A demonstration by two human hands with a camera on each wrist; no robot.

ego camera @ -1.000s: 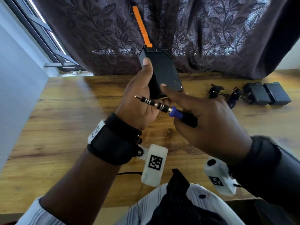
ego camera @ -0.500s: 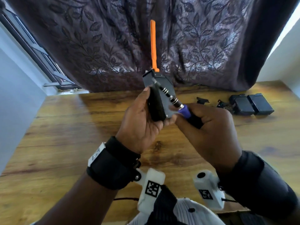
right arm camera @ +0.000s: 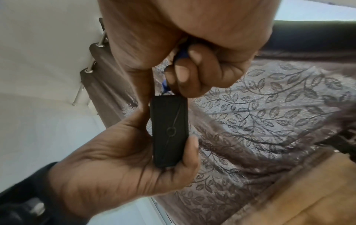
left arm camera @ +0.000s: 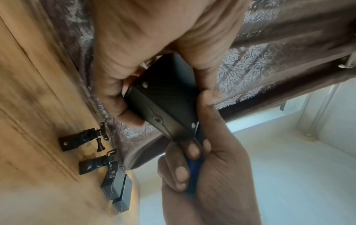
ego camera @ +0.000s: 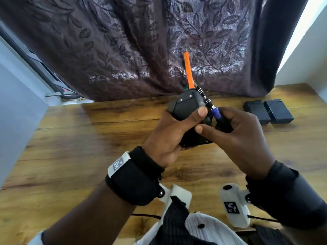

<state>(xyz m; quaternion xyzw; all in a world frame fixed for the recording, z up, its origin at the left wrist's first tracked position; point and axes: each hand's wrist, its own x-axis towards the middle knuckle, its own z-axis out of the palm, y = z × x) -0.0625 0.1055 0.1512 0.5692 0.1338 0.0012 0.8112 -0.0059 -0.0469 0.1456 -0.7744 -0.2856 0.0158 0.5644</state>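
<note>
My left hand grips a black box-shaped device with small screws and an orange strap sticking up from its top, held above the wooden table. The same device shows in the left wrist view, and its narrow side in the right wrist view. My right hand holds a screwdriver with a blue and black handle; its ringed metal shaft runs up along the device's right edge. The thumb touches the device. The tip is hidden.
Two black rectangular blocks lie side by side at the table's far right. Two small black mounts with thumbscrews lie near them. A dark leaf-patterned curtain hangs behind the table. White walls stand left and right.
The device has turned in my left hand and dropped lower, now showing its screwed face. The screwdriver has swung from lying across my left hand to pointing up along the device's right edge.
</note>
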